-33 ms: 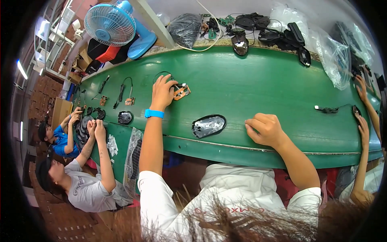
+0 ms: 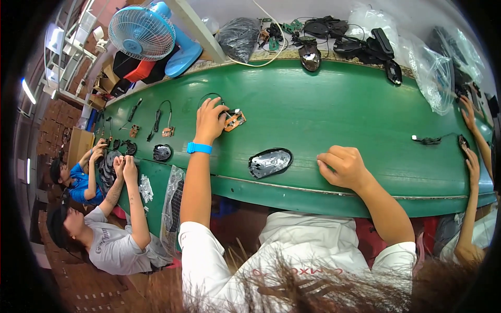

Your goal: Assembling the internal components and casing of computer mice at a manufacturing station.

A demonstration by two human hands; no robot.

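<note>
My left hand (image 2: pixel 210 121) is closed over a bundled black cable (image 2: pixel 212 96), most of it hidden under the palm and fingers. An orange circuit board (image 2: pixel 235 120) with a white plug beside it pokes out to the right of my thumb. Toward the near edge of the green work surface (image 2: pixel 313 115) lies a black mouse shell (image 2: pixel 270 163), its hollow inside facing up. To the right of that shell my right hand (image 2: pixel 342 167) hovers or rests loosely curled, and nothing shows in its fingers.
Boards with cables (image 2: pixel 167 131) and another mouse shell (image 2: pixel 162 152) lie to the left, near co-workers' hands (image 2: pixel 125 167). At the far right a co-worker's hand (image 2: pixel 472 164) touches a cabled mouse part (image 2: pixel 463 143). A blue fan (image 2: pixel 142 32) and plastic bags (image 2: pixel 430 78) line the back.
At the far right, the cable with its white plug and the co-worker's mouse part have shifted slightly rightward. My own two hands stay where they were.
</note>
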